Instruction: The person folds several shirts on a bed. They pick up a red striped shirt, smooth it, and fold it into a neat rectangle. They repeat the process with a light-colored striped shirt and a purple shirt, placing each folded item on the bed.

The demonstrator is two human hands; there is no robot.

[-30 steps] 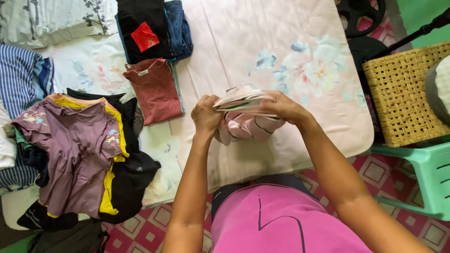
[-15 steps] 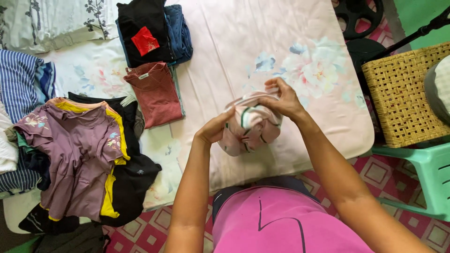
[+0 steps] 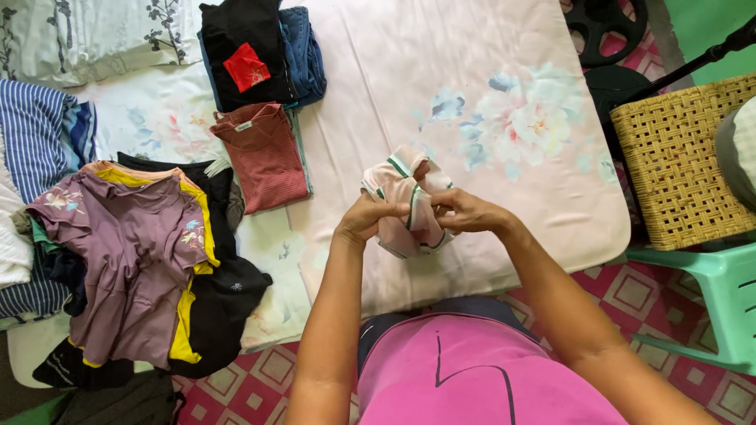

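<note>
Pink garment (image 3: 405,206) w/ green trim: soft matt cloth. Bedsheet (image 3: 441,102) smooth matt fabric. Basket (image 3: 677,157) rough woven wicker; chair (image 3: 720,299) glossy green plastic.

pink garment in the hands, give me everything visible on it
The pink garment is a small, soft piece of pale pink cloth with dark green and white stripe trim along some edges. It is bunched into a crumpled bundle, not laid flat, so its kind and cut cannot be told. It sits just above the floral sheet near the bed's front edge. The left hand grips its left side and the right hand pinches its right side; whether its underside rests on the sheet is unclear.
</note>
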